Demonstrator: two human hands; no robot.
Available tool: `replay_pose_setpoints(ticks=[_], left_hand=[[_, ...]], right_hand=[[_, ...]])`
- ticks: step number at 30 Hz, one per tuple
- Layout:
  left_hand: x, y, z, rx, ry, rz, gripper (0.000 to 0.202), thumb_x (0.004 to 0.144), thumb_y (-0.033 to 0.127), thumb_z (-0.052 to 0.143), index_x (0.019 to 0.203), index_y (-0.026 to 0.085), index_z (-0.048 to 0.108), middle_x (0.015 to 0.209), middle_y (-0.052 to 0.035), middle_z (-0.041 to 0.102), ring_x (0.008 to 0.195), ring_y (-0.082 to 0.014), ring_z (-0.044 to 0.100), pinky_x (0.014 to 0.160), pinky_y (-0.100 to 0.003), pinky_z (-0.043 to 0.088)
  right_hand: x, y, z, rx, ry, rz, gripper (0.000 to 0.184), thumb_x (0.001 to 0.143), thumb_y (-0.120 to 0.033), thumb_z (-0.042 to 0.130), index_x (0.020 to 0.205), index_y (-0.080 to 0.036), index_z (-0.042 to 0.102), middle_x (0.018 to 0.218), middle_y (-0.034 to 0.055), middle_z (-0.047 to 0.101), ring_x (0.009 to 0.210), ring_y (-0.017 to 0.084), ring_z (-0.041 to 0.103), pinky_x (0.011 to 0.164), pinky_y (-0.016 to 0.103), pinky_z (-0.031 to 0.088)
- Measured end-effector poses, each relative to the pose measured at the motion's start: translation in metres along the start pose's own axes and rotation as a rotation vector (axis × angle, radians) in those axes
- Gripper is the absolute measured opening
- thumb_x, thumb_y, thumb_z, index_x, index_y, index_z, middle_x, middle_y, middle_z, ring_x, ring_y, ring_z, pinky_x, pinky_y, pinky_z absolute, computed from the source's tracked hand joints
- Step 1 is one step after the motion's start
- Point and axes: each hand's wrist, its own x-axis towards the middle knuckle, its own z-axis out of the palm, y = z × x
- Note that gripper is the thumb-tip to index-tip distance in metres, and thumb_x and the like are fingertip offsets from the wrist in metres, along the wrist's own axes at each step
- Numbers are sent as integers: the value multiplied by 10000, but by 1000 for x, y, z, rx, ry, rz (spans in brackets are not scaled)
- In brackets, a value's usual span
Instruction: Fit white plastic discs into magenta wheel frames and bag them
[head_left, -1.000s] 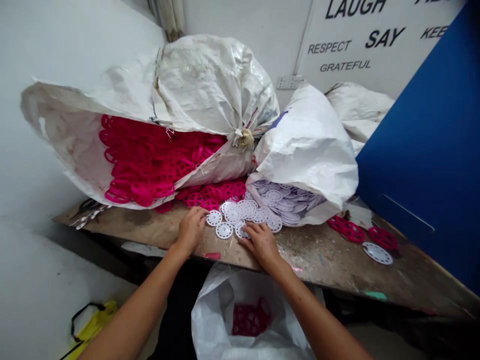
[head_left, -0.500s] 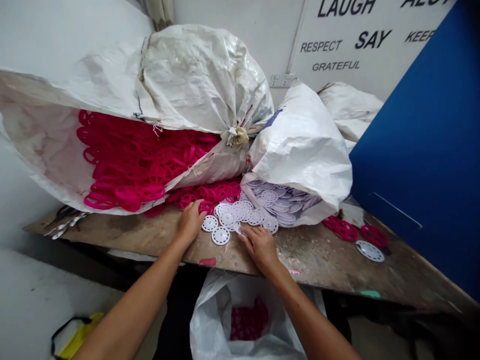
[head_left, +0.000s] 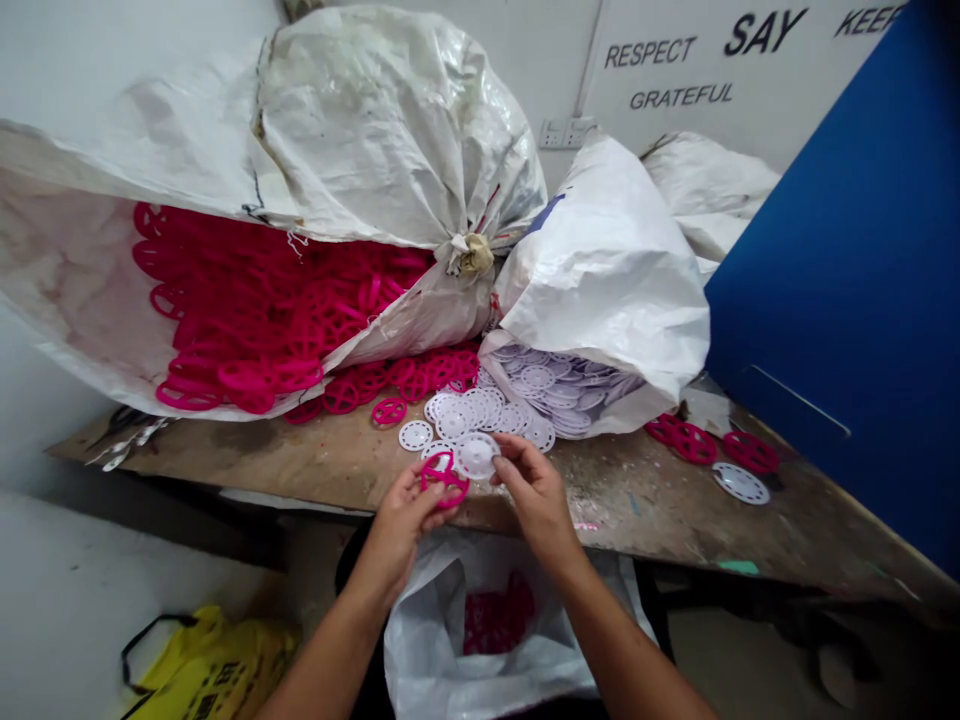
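clamped: left hand (head_left: 399, 530) on a pink plastic wheel (head_left: 453, 489), right hand (head_left: 535, 495) on a white perforated disc (head_left: 476, 456) (just beside it).

Look at that, a hot magenta spoked wheel (head_left: 444, 480) right beside a white disc (head_left: 477, 456) ringed with tiny holes! Behind them, pale lilac discs (head_left: 559, 392) spill from a white woven sack (head_left: 600, 260), while a deep blue panel (head_left: 832, 300) blazes at the right and a bright yellow bag (head_left: 214, 670) glows down low
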Motion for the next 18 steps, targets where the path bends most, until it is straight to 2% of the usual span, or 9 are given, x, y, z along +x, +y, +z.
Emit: replay_pose_setpoints(ticks=[3,5,7,11,14,16,18], left_hand=[[-12,-13,11,-22,-22,-3,472,743,389,682,1137,157,565,1061,-119,669,862,-197,669,706,-281,541],[-13,-18,10,19,-17,35,454,777,431,635,1135,156,584,1077,-117,665,878,-202,659,681,-267,535],[-13,-20,6,71,-45,53,454,805,449,593,1157,161,586,1074,-111,670,888,-210,653,682,-273,531],[-13,-20,1,240,-106,162,392,847,407,547,1162,182,606,1086,-80,676,961,-208,629,827,-297,496],[-15,-18,1,358,-98,270,339,853,374,547,1114,180,640,1113,-71,668,1040,-211,596,925,-296,442],[-18,-18,2,331,-116,224,369,850,384,545,1153,184,610,1115,-78,664,1011,-216,613,886,-309,474],[-21,-18,3,269,-159,116,439,824,386,580,1216,192,546,1062,-87,677,906,-216,655,785,-318,523]], right_hand=[[-13,-7,4,-109,-126,-96,272,851,-217,518,1096,-216,637,997,59,642,878,174,601,772,295,485],[-18,-7,4,-201,-162,-177,283,855,-200,514,1097,-229,658,996,69,631,926,182,592,802,299,475],[-20,-7,3,-219,-193,-196,281,870,-213,508,1100,-238,666,996,71,631,923,179,596,799,297,477],[-21,-9,1,-127,-283,-59,242,889,-267,509,1059,-232,676,982,50,672,910,175,611,797,290,478],[-21,-12,0,-67,-297,61,237,877,-296,519,1037,-213,673,939,42,677,804,160,613,690,259,483],[-21,-12,-1,-4,-278,138,247,876,-321,511,1031,-200,661,874,33,669,684,134,591,604,237,468],[-21,-12,-2,85,-279,209,259,873,-335,508,1055,-198,631,830,20,655,617,118,567,564,228,456]])
